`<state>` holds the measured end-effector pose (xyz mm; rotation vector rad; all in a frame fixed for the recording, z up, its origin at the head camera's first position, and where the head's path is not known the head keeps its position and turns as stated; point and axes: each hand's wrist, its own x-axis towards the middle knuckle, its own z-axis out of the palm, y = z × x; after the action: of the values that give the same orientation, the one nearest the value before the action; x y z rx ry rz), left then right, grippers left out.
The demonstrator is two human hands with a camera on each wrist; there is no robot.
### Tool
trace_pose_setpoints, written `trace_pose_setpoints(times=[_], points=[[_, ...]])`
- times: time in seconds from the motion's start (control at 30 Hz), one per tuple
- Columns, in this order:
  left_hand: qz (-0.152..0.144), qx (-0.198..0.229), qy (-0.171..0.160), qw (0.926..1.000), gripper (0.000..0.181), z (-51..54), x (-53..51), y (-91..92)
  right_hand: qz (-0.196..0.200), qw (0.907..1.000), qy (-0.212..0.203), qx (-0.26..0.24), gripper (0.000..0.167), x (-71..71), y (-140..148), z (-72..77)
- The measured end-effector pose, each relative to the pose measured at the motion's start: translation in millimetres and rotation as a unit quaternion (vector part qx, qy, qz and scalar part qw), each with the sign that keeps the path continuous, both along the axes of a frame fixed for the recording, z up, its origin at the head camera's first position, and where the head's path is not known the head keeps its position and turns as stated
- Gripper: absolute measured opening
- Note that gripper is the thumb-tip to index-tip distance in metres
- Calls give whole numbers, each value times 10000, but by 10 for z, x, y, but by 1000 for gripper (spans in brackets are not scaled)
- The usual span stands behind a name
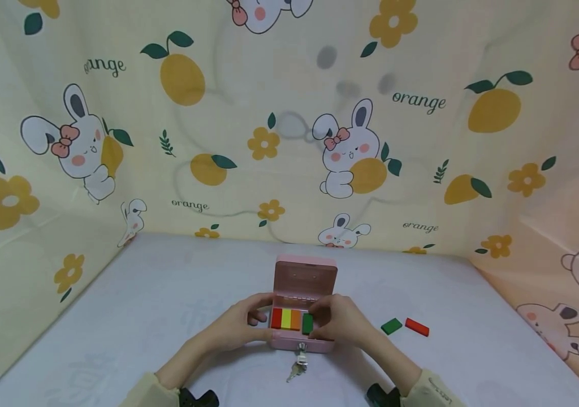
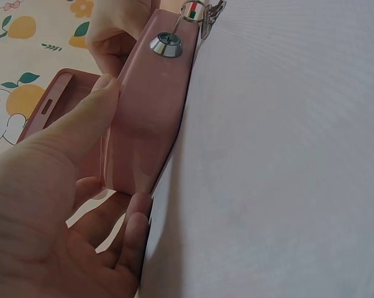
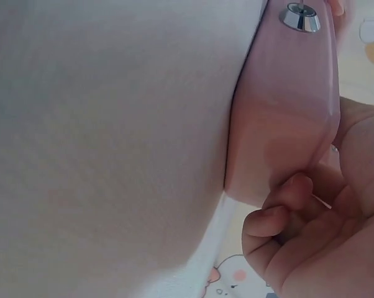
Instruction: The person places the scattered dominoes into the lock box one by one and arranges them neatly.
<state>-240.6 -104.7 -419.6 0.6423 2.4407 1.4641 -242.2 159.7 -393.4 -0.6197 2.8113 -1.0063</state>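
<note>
A pink metal cash box [image 1: 294,342] stands with its lid [image 1: 306,278] raised, and a key ring [image 1: 298,368] hangs from the lock [image 2: 166,45] on its front. Inside lie red [image 1: 276,318], yellow [image 1: 286,319] and orange blocks [image 1: 296,320] side by side. My left hand [image 1: 238,325] holds the box's left end, thumb on the front rim, fingers around the side. Reaching in from the right, my right hand [image 1: 342,319] pinches a green block [image 1: 307,323] beside the orange one. Its lower fingers curl against the box's right end in the right wrist view.
To the right of the box, a loose green block [image 1: 391,326] and a red block [image 1: 417,327] lie on the white tabletop [image 1: 193,282]. A patterned cloth [image 1: 289,186] with rabbits and oranges encloses the back and sides.
</note>
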Motion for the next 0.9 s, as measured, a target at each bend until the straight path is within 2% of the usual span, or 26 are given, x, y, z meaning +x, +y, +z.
trace_pose_setpoints(times=[0.3,0.9], points=[[-46,17,18,10000,78,2,-2,-2,-410,9985,-60,-352,34,-12,0,-19],[-45,90,-57,9999,79,22,16,-5,-456,9979,-133,-434,29,13,-63,1]])
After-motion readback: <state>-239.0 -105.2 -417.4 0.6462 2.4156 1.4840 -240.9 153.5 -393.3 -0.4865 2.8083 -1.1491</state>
